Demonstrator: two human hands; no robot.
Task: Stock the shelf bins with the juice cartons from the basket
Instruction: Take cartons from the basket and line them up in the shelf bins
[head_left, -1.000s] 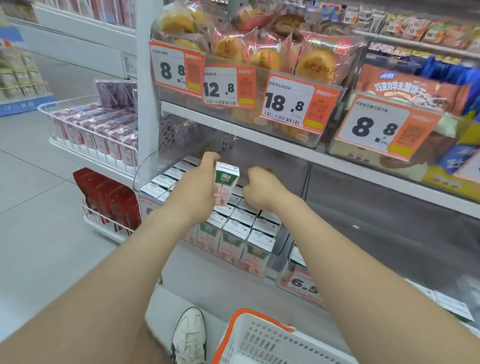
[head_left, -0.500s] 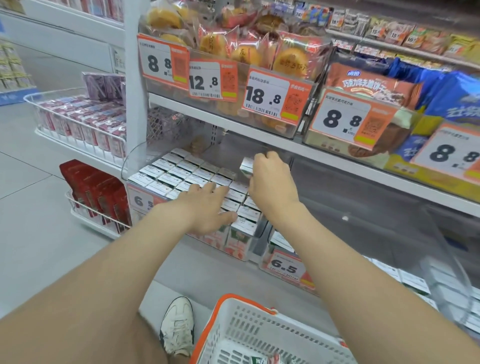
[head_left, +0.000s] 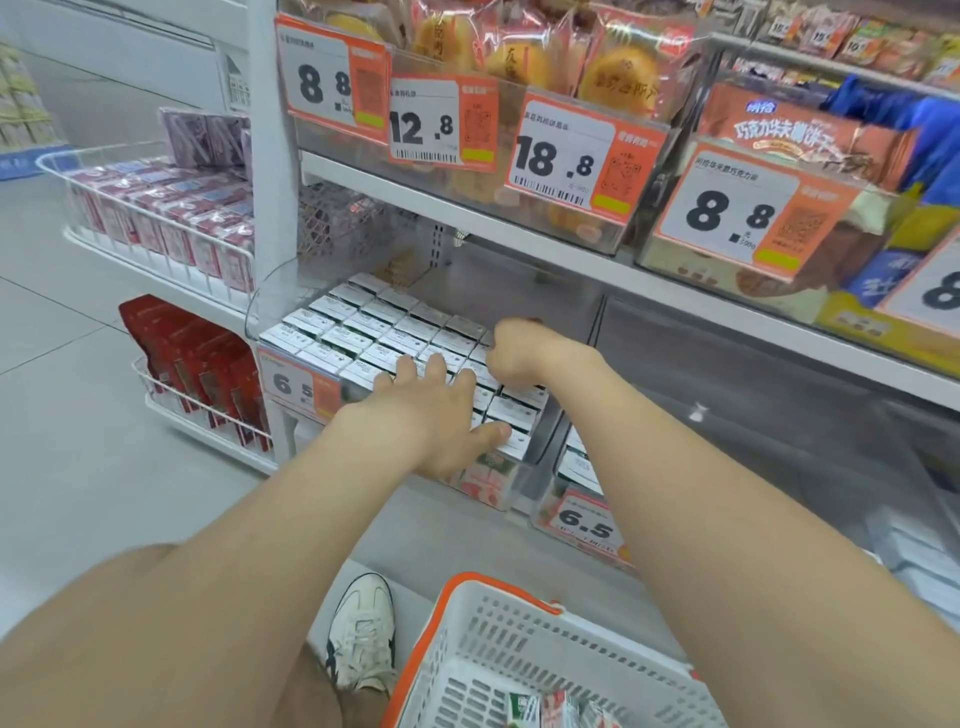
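Both arms reach forward; left grip (head_left: 436, 410) lies flat, fingers spread, right grip (head_left: 514, 353) curled.

pale grey tiled floor (head_left: 78, 415) runs off to the left under even shop light. against a white upright post (head_left: 265, 156) sit two white wire racks: the upper rack (head_left: 166, 273) holds purple packs (head_left: 171, 208), the lower rack (head_left: 208, 418) red packs (head_left: 208, 364). above, a white shelf (head_left: 519, 234) bears wrapped buns (head_left: 618, 78) behind orange price tags (head_left: 582, 156).
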